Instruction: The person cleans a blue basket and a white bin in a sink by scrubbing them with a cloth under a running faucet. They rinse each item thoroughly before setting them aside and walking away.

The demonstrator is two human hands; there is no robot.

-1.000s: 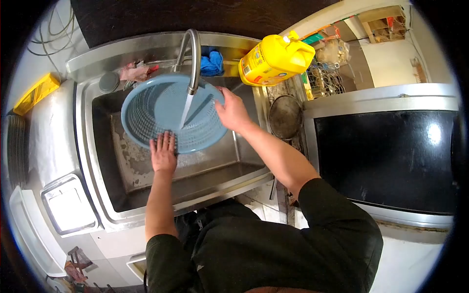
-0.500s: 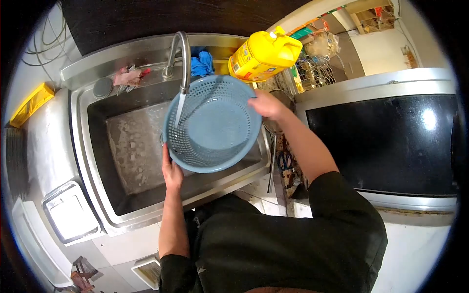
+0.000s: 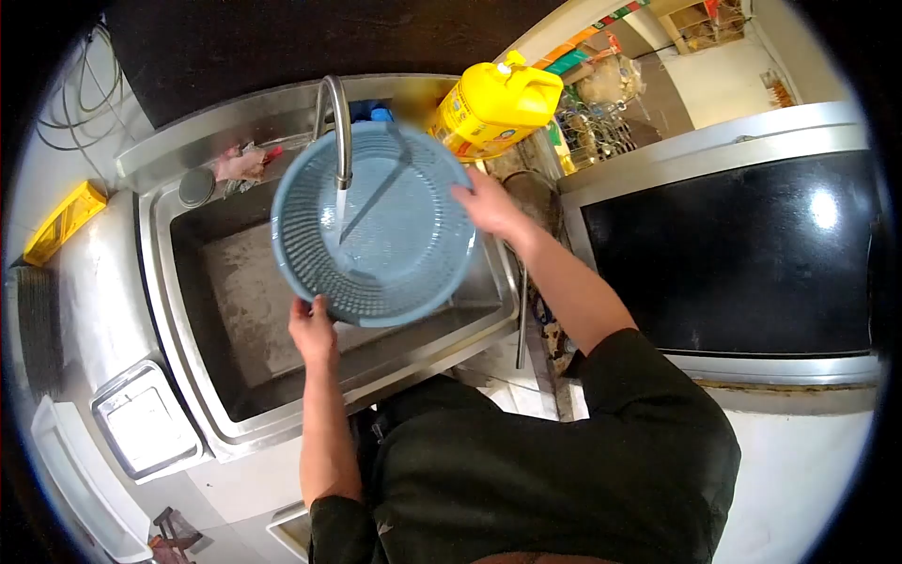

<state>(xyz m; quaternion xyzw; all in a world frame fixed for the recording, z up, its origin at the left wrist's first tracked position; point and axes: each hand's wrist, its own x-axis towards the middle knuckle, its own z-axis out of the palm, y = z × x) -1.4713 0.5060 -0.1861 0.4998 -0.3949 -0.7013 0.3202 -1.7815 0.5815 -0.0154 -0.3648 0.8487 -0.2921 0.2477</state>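
Note:
A round blue plastic colander (image 3: 404,244) with slotted sides is held over the metal sink (image 3: 254,376), its open top toward me. My left hand (image 3: 313,331) grips the rim at the lower left, thumb on the near side. At the upper right edge, my right hand (image 3: 489,204) is closed on the rim. The curved steel faucet (image 3: 342,141) reaches over the colander, and a stream of water (image 3: 340,216) runs down into it. The fingers behind the rim are hidden.
A large yellow jug (image 3: 493,108) stands behind the sink's right corner. A pinkish cloth (image 3: 241,163) and a round lid-like disc (image 3: 196,191) lie on the back ledge. Right of me is a black-topped counter (image 3: 733,254); a white-framed container (image 3: 146,418) sits at left.
Both hands have moved the colander to the left under the faucet. The water now falls farther inside it, nearer its base, instead of by the side wall.

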